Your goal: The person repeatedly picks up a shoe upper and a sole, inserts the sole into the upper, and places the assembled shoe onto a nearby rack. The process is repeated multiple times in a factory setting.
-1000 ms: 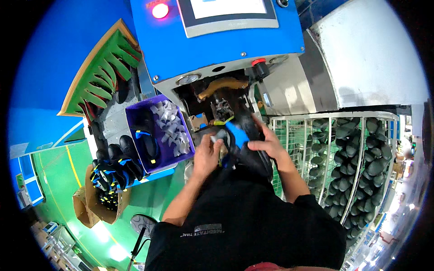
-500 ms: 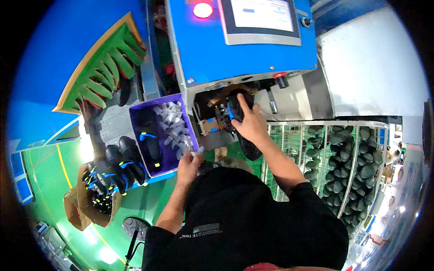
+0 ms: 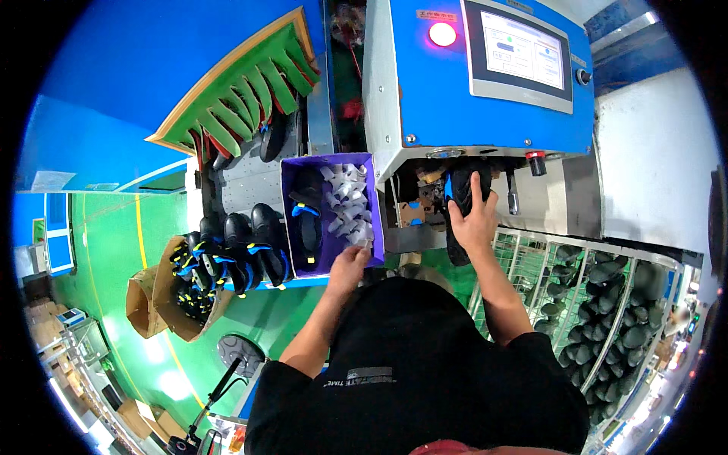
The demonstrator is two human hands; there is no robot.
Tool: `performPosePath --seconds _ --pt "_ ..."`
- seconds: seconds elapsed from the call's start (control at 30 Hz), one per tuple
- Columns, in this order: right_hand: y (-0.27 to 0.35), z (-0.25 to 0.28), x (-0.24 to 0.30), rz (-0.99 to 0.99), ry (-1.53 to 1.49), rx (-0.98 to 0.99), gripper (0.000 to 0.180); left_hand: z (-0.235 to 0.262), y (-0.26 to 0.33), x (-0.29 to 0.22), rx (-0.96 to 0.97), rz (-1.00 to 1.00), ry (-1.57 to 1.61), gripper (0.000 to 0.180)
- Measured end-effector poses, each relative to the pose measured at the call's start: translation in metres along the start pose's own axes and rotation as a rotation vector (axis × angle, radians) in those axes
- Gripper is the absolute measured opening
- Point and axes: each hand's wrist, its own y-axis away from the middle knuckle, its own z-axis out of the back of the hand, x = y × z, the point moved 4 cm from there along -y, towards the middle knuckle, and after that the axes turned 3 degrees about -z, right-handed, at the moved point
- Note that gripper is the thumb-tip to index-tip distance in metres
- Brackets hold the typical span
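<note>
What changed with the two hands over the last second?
The left hand left the black shoe and moved left to the purple bin, touching the pale pieces. The right hand alone kept its grip, pushing the shoe up into the blue machine. Racked shoes stayed put.

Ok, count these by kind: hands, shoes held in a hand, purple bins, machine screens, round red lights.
Hands: 2, the left hand and the right hand
Shoes held: 1, the black and blue shoe in the right hand's grip
Bins: 1, the purple bin
Screens: 1, the screen
Lights: 1, the round red light
Total: 6
</note>
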Motion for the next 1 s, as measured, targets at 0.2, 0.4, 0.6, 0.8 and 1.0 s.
performPosePath --seconds 0.2,0.4,0.6,0.8,1.0 --pt "0.083 0.023 -0.016 -0.052 -0.219 -0.051 0.091 -0.067 -0.002 -0.046 0.452 0.067 0.37 0.054" --pt "0.174 0.096 0.018 0.217 -0.098 0.161 0.081 -0.138 0.021 -0.048 1.04 0.347 0.51 0.078" --pt "0.166 0.061 -0.057 -0.744 -1.151 0.506 0.08 -0.141 0.029 -0.003 0.989 0.551 0.465 0.053" --pt "0.113 -0.052 -0.011 -0.507 -1.907 0.3 0.076 -0.109 0.034 -0.014 0.618 0.388 0.234 0.05" --pt "0.175 0.022 -0.093 -0.292 -1.449 0.409 0.088 -0.094 0.011 -0.008 0.627 0.265 0.337 0.069"
